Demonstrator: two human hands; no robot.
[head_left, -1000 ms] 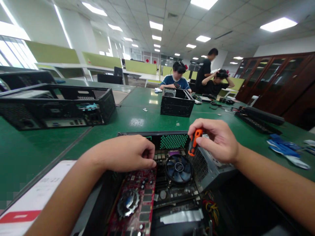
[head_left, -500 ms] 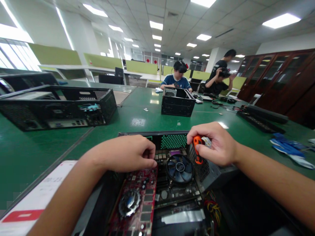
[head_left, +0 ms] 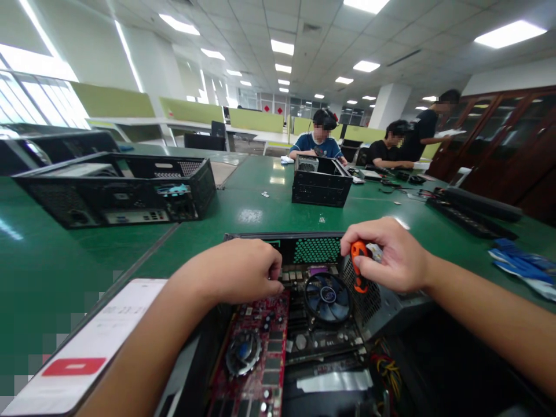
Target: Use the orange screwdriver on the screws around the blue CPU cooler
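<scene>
An open computer case (head_left: 391,304) lies in front of me on the green table (head_left: 256,211). Inside it sit a red graphics card (head_left: 256,356) and a blue CPU fan (head_left: 328,297). My left hand (head_left: 237,270) is curled shut at the far end of the red card, its fingertips pinched against the card's edge; what they hold is hidden. My right hand (head_left: 397,255) is closed round an orange-and-black screwdriver (head_left: 358,263), held upright over the fan's right side, next to the perforated metal box.
A second open black case (head_left: 117,191) lies at the left, a smaller black case (head_left: 320,182) further back. A white sheet with a red mark (head_left: 87,347) lies at the lower left. Blue items (head_left: 521,263) rest at the right. Three people are at the far end.
My right hand has lowered slightly and turned the screwdriver from tilted to more upright. My left hand stays on the card's end. The standing person at the back has moved right.
</scene>
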